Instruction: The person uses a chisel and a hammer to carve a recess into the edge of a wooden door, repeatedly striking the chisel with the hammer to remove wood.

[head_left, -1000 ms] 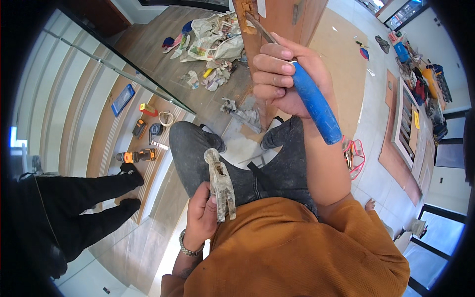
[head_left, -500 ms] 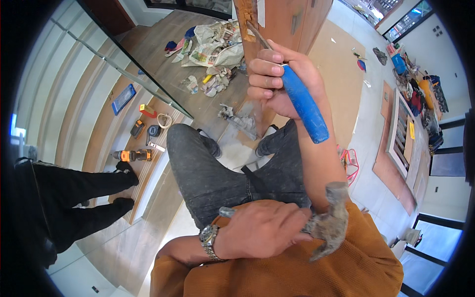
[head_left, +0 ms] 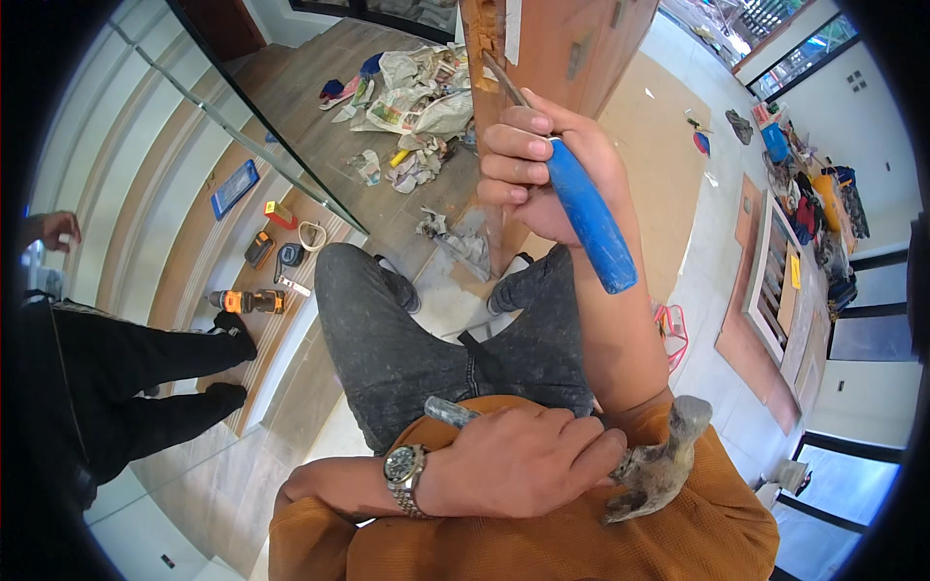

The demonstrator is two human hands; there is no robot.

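My right hand is raised and wrapped round a chisel with a blue handle. The chisel's metal blade slants up and away, and its tip meets the roughly cut edge of a wooden door. Low in front of my body, my left hand, with a metal watch on its wrist, grips a claw hammer. The hammer lies sideways, its worn head to the right below my right forearm and its handle end poking out to the left. Hammer and chisel are apart.
Crumpled newspaper litters the floor left of the door. A cordless drill, a tape measure and a blue case rest on the steps, beside a glass panel. Another person's black-trousered legs are at left.
The hammer and my left hand have shifted slightly right and downward. The chisel keeps its place against the door edge. The other person's hand has come into view at the far left.
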